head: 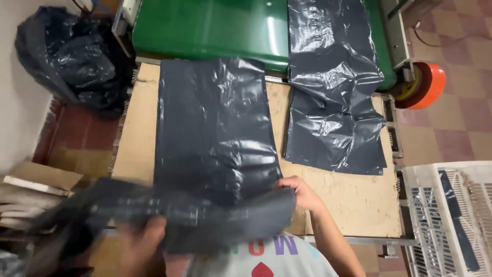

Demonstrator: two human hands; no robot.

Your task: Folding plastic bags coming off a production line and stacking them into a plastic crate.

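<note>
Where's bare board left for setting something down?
Free: the wooden board front right, below the crumpled dark sheets, right of the right hand; also the strip along its left edge. Crowded: the flat dark bag mid-board, and the blurred bundle in the left hand.

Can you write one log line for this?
left hand: holds folded dark bag | right hand: grips bag end | flat bag: on board

Checkered tile floor (461, 118), white wall (15, 102), wooden worktable (353, 200).

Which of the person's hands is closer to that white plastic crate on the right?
The right hand. It grips the dark bag's edge just left of the white crate; the left hand is farther away, at the bag's other side.
</note>
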